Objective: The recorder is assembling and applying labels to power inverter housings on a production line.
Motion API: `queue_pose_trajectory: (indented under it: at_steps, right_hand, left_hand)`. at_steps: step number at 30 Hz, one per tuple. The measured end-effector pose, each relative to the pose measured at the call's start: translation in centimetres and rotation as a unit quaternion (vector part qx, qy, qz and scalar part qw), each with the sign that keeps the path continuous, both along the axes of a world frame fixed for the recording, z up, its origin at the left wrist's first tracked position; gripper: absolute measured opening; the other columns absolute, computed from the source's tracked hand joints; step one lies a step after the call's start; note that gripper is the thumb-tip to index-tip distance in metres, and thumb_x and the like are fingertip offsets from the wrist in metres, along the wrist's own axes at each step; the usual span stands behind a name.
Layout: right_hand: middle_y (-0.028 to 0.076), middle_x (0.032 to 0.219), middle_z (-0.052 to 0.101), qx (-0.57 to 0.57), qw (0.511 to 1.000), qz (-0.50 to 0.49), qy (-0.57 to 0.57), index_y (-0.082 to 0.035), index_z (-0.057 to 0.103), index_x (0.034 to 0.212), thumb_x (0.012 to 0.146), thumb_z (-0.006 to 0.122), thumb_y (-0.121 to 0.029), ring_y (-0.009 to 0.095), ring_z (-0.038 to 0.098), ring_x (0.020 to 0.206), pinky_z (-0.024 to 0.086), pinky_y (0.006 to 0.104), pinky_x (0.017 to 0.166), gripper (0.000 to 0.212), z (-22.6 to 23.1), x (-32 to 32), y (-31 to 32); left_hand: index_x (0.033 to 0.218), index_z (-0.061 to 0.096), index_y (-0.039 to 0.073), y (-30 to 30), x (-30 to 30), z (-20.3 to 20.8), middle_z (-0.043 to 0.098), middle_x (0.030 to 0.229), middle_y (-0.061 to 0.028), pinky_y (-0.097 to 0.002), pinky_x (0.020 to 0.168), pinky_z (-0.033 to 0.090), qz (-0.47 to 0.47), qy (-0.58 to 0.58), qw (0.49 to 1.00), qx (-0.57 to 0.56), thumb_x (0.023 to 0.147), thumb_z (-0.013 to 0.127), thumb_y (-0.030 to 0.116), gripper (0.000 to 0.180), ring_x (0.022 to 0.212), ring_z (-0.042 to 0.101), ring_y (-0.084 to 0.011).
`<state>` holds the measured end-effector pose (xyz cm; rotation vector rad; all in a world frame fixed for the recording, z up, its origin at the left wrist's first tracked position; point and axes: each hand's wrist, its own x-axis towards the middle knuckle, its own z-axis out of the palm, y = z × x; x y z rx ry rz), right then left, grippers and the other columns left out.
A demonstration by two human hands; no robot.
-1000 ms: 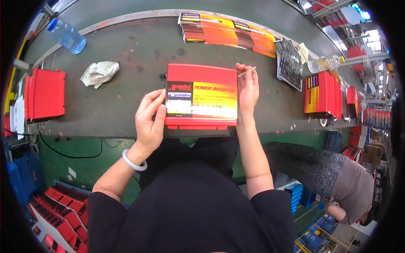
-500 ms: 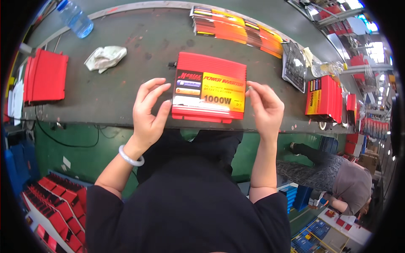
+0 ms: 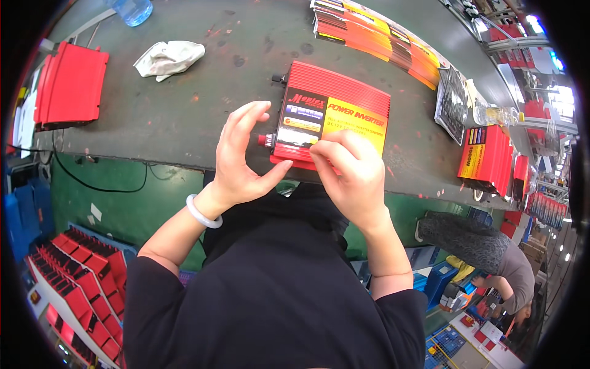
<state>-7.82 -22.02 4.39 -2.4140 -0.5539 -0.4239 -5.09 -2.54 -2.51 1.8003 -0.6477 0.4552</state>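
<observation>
A red power inverter (image 3: 339, 85) with a ribbed casing lies on the dark workbench in front of me, slightly turned. Its upper face carries a yellow and black label (image 3: 355, 117), and short terminals stick out of its left end. My left hand (image 3: 236, 169) is beside that end, thumb and fingers spread, holding nothing. Over the lower part of the label is my right hand (image 3: 353, 175), its thumb and forefinger pinched together. Whatever may be between those fingertips is too small to make out. That hand hides the label's lower right part.
A crumpled white cloth (image 3: 169, 59) and a red casing (image 3: 72, 86) are to the left, near a water bottle (image 3: 132, 9). Printed label sheets (image 3: 375, 40) lie at the back. More red inverters (image 3: 488, 160) stand at the right, and a person (image 3: 485, 252) is beyond them.
My right hand has moved left from the inverter's right side to over its label, fingers now pinched. The inverter has turned slightly clockwise. My left hand stays open beside it. The view has shifted.
</observation>
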Motion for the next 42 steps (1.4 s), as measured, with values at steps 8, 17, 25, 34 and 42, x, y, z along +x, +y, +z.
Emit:
queue_pose_trajectory:
  at_steps: [8,17,25,34,42]
  right_hand:
    - [0.006,0.083,0.058,-0.052,0.998,0.034,0.022,-0.004,0.061,0.085,0.074,0.068,-0.003,0.026,0.061,0.075,0.048,0.0356,0.066,0.013,-0.1,0.9,1.0]
    - [0.007,0.083,0.059,-0.085,0.995,0.033,0.050,-0.004,0.062,0.084,0.073,0.070,-0.002,0.026,0.061,0.075,0.048,0.0346,0.067,0.013,0.3,0.9,1.8]
    - [0.006,0.079,0.059,-0.088,0.995,0.019,0.043,-0.005,0.063,0.081,0.071,0.071,-0.001,0.026,0.060,0.072,0.048,0.0346,0.064,0.013,0.2,1.1,1.7]
    - [0.009,0.084,0.056,-0.093,0.991,0.041,0.085,-0.003,0.059,0.085,0.074,0.067,-0.001,0.029,0.059,0.076,0.046,0.0381,0.067,0.014,0.5,1.0,2.1]
    - [0.009,0.081,0.054,-0.113,0.991,0.031,0.058,-0.004,0.059,0.084,0.073,0.068,-0.001,0.028,0.057,0.076,0.044,0.0374,0.068,0.014,0.5,0.8,2.7]
  left_hand:
    - [0.143,0.029,0.000,0.1,0.2,-1.3,0.045,0.133,-0.0175,-0.0376,0.094,0.043,-0.021,0.033,0.999,-0.019,0.068,0.079,0.012,0.091,0.106,0.054,-0.0257]
    - [0.138,0.037,0.001,-0.2,0.4,-1.7,0.051,0.127,-0.0183,-0.0368,0.085,0.050,-0.005,0.020,0.998,-0.059,0.065,0.081,0.012,0.086,0.100,0.058,-0.0288]
    - [0.137,0.038,0.002,-0.2,0.3,-1.8,0.051,0.127,-0.0166,-0.0373,0.085,0.048,0.001,0.028,0.998,-0.055,0.065,0.082,0.015,0.085,0.098,0.059,-0.0276]
    - [0.136,0.040,0.003,-0.2,0.3,-2.1,0.052,0.127,-0.0148,-0.0377,0.086,0.045,0.004,0.027,0.998,-0.064,0.064,0.082,0.017,0.084,0.097,0.060,-0.0266]
    - [0.136,0.040,0.003,-0.2,0.2,-2.2,0.052,0.127,-0.0140,-0.0371,0.086,0.044,0.010,0.033,0.998,-0.059,0.063,0.082,0.017,0.085,0.098,0.060,-0.0255]
